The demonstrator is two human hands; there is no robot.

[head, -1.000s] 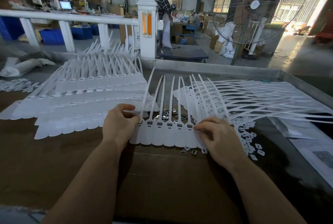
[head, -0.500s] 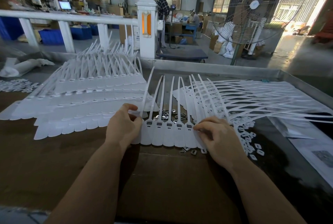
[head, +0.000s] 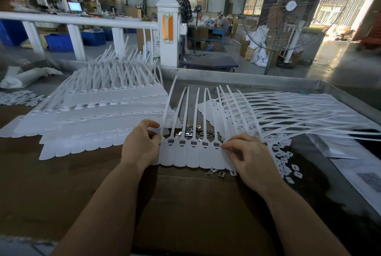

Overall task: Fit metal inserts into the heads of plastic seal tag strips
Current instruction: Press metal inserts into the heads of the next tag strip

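Here, tag strips side by side, tails pointing away, both hands gripping ends.

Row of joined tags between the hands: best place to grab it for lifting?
Probably by the two end tags of the row of joined tags, coming in from either side, where the left hand and right hand sit. The flat bodies lie on the cardboard; the thin tails curve upward and would likely flex.

Daylight enters from the upper right of the frame, overexposed at the open doorway with glare on the floor. The lower foreground is dim. Wide-angle distortion bends the edges; the upper left background is motion-blurred. White strips appear soft.
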